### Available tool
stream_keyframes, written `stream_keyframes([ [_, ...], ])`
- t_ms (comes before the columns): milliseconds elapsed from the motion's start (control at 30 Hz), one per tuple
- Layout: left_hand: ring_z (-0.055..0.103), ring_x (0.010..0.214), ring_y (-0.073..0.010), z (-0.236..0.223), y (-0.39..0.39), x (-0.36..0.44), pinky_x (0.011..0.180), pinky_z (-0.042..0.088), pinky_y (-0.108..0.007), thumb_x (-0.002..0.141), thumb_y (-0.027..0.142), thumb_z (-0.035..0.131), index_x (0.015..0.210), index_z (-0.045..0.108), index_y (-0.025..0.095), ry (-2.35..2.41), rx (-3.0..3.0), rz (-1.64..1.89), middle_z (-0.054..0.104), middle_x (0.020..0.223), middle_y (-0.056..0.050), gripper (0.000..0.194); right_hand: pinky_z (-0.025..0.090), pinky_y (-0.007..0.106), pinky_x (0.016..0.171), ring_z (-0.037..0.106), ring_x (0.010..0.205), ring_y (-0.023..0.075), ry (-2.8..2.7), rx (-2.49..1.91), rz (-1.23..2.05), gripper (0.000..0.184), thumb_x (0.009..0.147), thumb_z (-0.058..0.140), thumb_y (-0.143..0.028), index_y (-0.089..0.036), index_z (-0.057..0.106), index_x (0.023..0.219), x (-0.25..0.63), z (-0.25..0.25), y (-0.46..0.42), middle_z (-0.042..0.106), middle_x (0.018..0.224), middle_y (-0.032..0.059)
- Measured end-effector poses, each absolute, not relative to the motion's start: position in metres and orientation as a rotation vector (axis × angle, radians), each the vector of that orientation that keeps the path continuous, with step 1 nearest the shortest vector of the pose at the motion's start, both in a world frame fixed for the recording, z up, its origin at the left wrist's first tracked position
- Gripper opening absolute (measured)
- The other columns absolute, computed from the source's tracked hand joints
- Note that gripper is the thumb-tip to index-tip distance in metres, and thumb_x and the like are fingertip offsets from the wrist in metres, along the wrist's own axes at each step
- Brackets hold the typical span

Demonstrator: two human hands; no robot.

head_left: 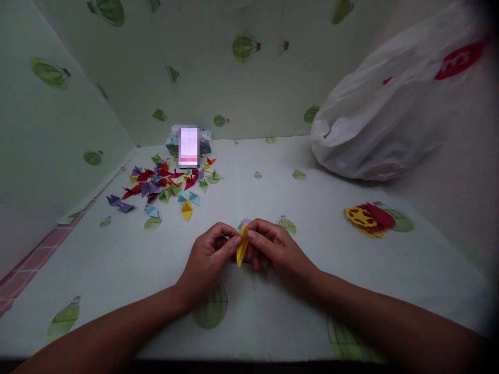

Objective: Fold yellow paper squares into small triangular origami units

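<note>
A folded yellow paper piece (242, 249) stands on edge between both hands at the middle of the cloth-covered surface. My left hand (210, 257) pinches its left side with thumb and forefinger. My right hand (271, 246) pinches its upper right side, fingers curled. A bit of purple paper (246, 222) shows just behind the fingertips; whether it is held I cannot tell.
A heap of several folded coloured paper figures (166, 184) lies at the back left, in front of a small patterned box (189, 143). A stack of yellow and red paper sheets (368, 218) lies at the right. A white plastic bag (393, 114) fills the back right.
</note>
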State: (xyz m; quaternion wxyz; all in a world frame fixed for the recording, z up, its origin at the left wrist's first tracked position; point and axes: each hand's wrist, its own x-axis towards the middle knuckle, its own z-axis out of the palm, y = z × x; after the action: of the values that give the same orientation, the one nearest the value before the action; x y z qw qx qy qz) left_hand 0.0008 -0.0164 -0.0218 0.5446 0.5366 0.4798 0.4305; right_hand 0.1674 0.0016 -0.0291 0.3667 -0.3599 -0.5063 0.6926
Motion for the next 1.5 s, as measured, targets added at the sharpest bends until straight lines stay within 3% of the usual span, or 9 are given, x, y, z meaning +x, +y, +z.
stream_keyframes([
  [367, 0.059, 0.068, -0.0126, -0.0253, -0.0157, -0.0002, 0.063, 0.047, -0.024, 0.086, 0.032, 0.064, 0.083, 0.061, 0.016, 1.136, 1.268, 1.015, 0.065, 0.072, 0.001, 0.016, 0.038, 0.018, 0.043, 0.051, 0.045, 0.0063, -1.359, -0.924, 1.755, 0.021, 0.084, 0.063, -0.034, -0.016, 0.054, 0.081, 0.1661, -0.0312, 0.0055, 0.057, 0.062, -0.0034],
  [900, 0.058, 0.069, -0.0124, -0.0259, -0.0153, -0.0004, 0.062, 0.045, -0.024, 0.084, 0.032, 0.065, 0.083, 0.060, 0.016, 1.212, 1.292, 1.007, 0.062, 0.076, 0.001, 0.017, 0.042, 0.019, 0.043, 0.049, 0.048, 0.0073, -1.363, -0.931, 1.702, 0.019, 0.083, 0.064, -0.032, -0.017, 0.053, 0.080, 0.1635, -0.0375, 0.0038, 0.052, 0.060, -0.0049],
  [1167, 0.054, 0.064, -0.0110, -0.0253, -0.0160, 0.0016, 0.060, 0.044, -0.022, 0.085, 0.034, 0.066, 0.081, 0.058, 0.016, 1.188, 1.193, 1.028, 0.061, 0.070, 0.002, 0.020, 0.038, 0.019, 0.046, 0.052, 0.049, 0.0063, -1.359, -0.875, 1.726, 0.017, 0.088, 0.059, -0.033, -0.016, 0.055, 0.086, 0.1655, -0.0345, 0.0039, 0.059, 0.066, -0.0026],
  [1500, 0.059, 0.069, -0.0128, -0.0252, -0.0158, 0.0014, 0.063, 0.046, -0.024, 0.085, 0.031, 0.066, 0.085, 0.062, 0.016, 1.173, 1.193, 1.024, 0.064, 0.076, 0.000, 0.016, 0.041, 0.021, 0.048, 0.052, 0.050, 0.0080, -1.371, -0.936, 1.656, 0.016, 0.085, 0.062, -0.029, -0.018, 0.051, 0.083, 0.1626, -0.0366, 0.0021, 0.056, 0.064, -0.0039],
])
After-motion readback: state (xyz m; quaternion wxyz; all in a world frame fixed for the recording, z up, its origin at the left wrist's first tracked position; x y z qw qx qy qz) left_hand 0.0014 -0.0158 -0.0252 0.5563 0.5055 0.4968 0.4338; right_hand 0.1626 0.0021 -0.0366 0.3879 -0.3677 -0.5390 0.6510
